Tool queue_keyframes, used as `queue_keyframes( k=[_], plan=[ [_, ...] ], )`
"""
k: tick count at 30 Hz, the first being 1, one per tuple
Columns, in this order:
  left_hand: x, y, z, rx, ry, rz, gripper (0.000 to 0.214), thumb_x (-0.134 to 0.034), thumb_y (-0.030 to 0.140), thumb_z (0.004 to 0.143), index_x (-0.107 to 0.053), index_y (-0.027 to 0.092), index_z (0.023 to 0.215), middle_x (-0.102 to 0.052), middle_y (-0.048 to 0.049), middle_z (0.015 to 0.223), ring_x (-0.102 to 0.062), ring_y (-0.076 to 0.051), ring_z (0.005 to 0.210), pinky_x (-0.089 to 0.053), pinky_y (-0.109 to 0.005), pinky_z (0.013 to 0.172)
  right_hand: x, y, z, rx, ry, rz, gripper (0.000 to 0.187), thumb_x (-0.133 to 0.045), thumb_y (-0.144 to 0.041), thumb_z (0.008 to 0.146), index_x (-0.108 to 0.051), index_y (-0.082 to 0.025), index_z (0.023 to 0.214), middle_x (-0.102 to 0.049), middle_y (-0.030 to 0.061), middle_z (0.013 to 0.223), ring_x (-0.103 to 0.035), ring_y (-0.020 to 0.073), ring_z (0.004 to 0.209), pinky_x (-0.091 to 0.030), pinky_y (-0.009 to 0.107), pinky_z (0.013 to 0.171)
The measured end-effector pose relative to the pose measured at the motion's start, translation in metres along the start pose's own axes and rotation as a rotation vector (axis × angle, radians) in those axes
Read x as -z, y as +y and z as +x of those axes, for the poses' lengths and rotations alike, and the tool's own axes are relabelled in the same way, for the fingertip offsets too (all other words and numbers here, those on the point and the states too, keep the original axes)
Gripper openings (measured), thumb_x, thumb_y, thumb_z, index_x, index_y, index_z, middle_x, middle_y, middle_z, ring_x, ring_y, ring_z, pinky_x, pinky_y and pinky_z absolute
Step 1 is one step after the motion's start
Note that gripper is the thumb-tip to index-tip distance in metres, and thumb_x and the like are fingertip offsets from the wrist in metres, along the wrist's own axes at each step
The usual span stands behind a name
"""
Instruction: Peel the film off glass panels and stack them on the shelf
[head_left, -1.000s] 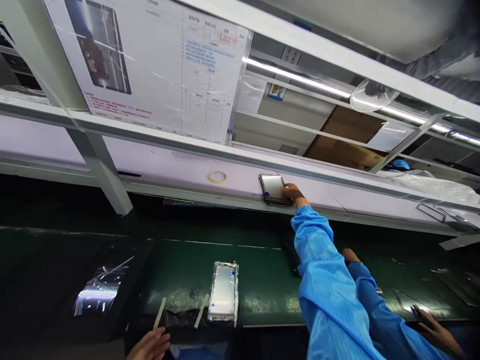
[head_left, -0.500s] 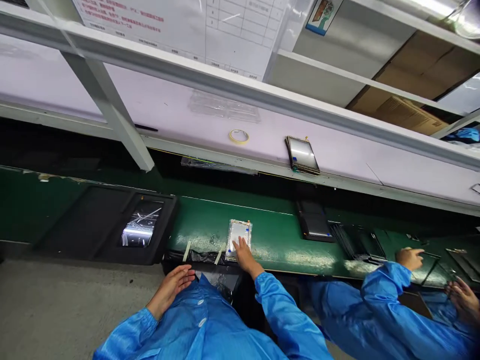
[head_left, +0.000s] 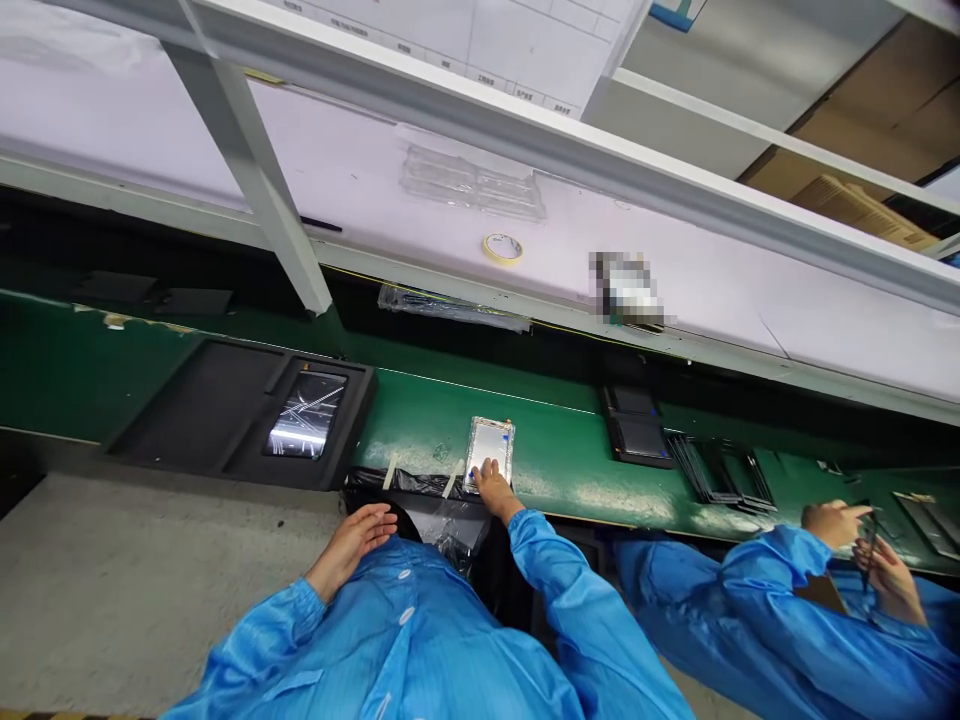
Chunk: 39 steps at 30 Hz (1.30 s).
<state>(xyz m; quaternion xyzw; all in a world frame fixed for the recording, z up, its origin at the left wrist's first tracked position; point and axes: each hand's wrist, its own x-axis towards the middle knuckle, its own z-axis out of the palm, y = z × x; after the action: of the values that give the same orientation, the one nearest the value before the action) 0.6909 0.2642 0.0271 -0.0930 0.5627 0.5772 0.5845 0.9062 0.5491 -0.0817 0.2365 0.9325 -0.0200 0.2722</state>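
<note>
Head view, right hand: the right hand [head_left: 495, 488] is partly open, fingers slightly bent and spread, tips on the near part of the panel's face; cannot tell whether it grips an edge.
Head view, left hand: the left hand [head_left: 364, 535] is loosely open, fingers extended close together, holding nothing visible; near the jacket [head_left: 442, 640] front, left of the panel.
Panel: the silvery panel [head_left: 491, 437] lies flat on the green work surface [head_left: 555, 440] at its near side, in front of the person; blue marks on its face, clear wrap showing at its edges.
Bench edge: black plastic [head_left: 416, 484] with two pale tape strips [head_left: 391, 471], the right strip just beside the panel.
Left of panel: black tray [head_left: 184, 415]; a glossy dark screen [head_left: 307, 415] sits in its right-hand recess, reflecting light.
Shelf: pale shelf [head_left: 360, 180] behind the bench carries a yellow tape roll [head_left: 503, 260], clear film [head_left: 472, 185] and a stack [head_left: 636, 290] blurred into blocks.
Right of panel: dark tray [head_left: 636, 432], well apart; thin black frames [head_left: 716, 475] overlap just beside it.
Co-worker: blue sleeves at right; one hand [head_left: 829, 522] extends a finger towards a thin dark item at the other hand [head_left: 889, 575]; item too small to identify.
</note>
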Motion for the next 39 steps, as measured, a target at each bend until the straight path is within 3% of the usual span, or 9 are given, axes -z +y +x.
queue_keyframes(
  k=[15,19,21,24,28,31,33,36,39],
  plan=[
    [0.0,-0.002,0.008,-0.023,-0.047,0.017,0.027,-0.08,0.028,0.078,-0.071,0.015,0.1,-0.08,-0.013,0.096,-0.076,-0.026,0.091,-0.055,-0.036,0.086,0.004,-0.019,-0.008,-0.005,0.063,-0.019,0.071,-0.046,0.0,0.085,-0.038,-0.002,0.155,-0.037,0.0396,0.152,-0.039,0.0466,0.145,-0.051,0.066,0.101],
    [-0.007,0.001,0.013,0.021,-0.089,0.017,0.028,-0.081,0.028,0.078,-0.069,0.017,0.101,-0.08,-0.0112,0.096,-0.076,-0.024,0.09,-0.053,-0.034,0.086,0.021,-0.015,-0.016,-0.037,0.118,0.038,0.065,-0.043,0.0,0.088,-0.04,0.003,0.153,-0.039,0.0398,0.151,-0.041,0.0449,0.145,-0.048,0.063,0.107],
    [-0.02,0.005,0.019,0.071,-0.134,0.004,0.031,-0.082,0.027,0.078,-0.068,0.016,0.104,-0.08,-0.0118,0.098,-0.075,-0.023,0.087,-0.053,-0.034,0.087,0.036,-0.009,-0.02,-0.036,0.142,0.054,0.061,-0.04,0.0,0.09,-0.043,0.005,0.151,-0.042,0.0379,0.151,-0.042,0.0416,0.146,-0.045,0.058,0.113],
    [-0.056,0.011,0.038,0.164,-0.232,-0.016,0.036,-0.08,0.035,0.082,-0.066,0.012,0.107,-0.079,-0.0174,0.102,-0.076,-0.027,0.092,-0.054,-0.039,0.093,0.058,-0.009,-0.033,-0.029,0.22,0.108,0.06,-0.038,-0.001,0.092,-0.044,0.002,0.151,-0.046,0.0319,0.152,-0.043,0.0355,0.147,-0.042,0.05,0.118],
    [-0.113,0.019,0.065,0.274,-0.37,-0.082,0.048,-0.063,0.054,0.092,-0.064,0.011,0.11,-0.077,-0.0178,0.098,-0.076,-0.033,0.094,-0.056,-0.049,0.09,0.071,-0.042,-0.063,0.02,0.367,0.316,0.06,-0.04,-0.003,0.093,-0.047,-0.009,0.152,-0.056,0.0234,0.148,-0.052,0.0298,0.141,-0.046,0.046,0.116],
    [-0.132,0.02,0.069,0.292,-0.422,-0.131,0.042,-0.064,0.047,0.094,-0.066,0.011,0.116,-0.076,-0.0123,0.094,-0.074,-0.026,0.08,-0.058,-0.039,0.078,0.075,-0.07,-0.085,0.11,0.472,0.499,0.045,-0.048,-0.014,0.098,-0.058,-0.017,0.143,-0.063,0.0179,0.141,-0.059,0.0286,0.132,-0.05,0.047,0.111],
    [-0.129,0.019,0.061,0.293,-0.454,-0.168,0.036,-0.068,0.037,0.094,-0.067,0.013,0.121,-0.076,-0.0087,0.091,-0.072,-0.021,0.074,-0.056,-0.032,0.072,0.081,-0.08,-0.095,0.114,0.54,0.645,0.037,-0.061,-0.025,0.097,-0.063,-0.02,0.133,-0.065,0.0145,0.133,-0.06,0.0279,0.124,-0.052,0.046,0.105],
    [-0.117,0.02,0.044,0.282,-0.519,-0.241,0.032,-0.068,0.031,0.094,-0.069,0.017,0.123,-0.075,-0.005,0.092,-0.072,-0.019,0.082,-0.055,-0.029,0.078,0.094,-0.084,-0.101,0.131,0.557,0.801,0.042,-0.077,-0.036,0.087,-0.064,-0.021,0.125,-0.063,0.0111,0.123,-0.059,0.0264,0.115,-0.052,0.043,0.098],
    [-0.107,0.023,0.036,0.303,-0.57,-0.267,0.025,-0.07,0.036,0.093,-0.073,0.013,0.104,-0.072,-0.0029,0.079,-0.07,-0.017,0.075,-0.055,-0.028,0.077,0.109,-0.086,-0.1,0.174,0.53,0.811,0.045,-0.082,-0.043,0.083,-0.063,-0.02,0.117,-0.062,0.0096,0.117,-0.056,0.0262,0.109,-0.049,0.042,0.095]
  ],
)
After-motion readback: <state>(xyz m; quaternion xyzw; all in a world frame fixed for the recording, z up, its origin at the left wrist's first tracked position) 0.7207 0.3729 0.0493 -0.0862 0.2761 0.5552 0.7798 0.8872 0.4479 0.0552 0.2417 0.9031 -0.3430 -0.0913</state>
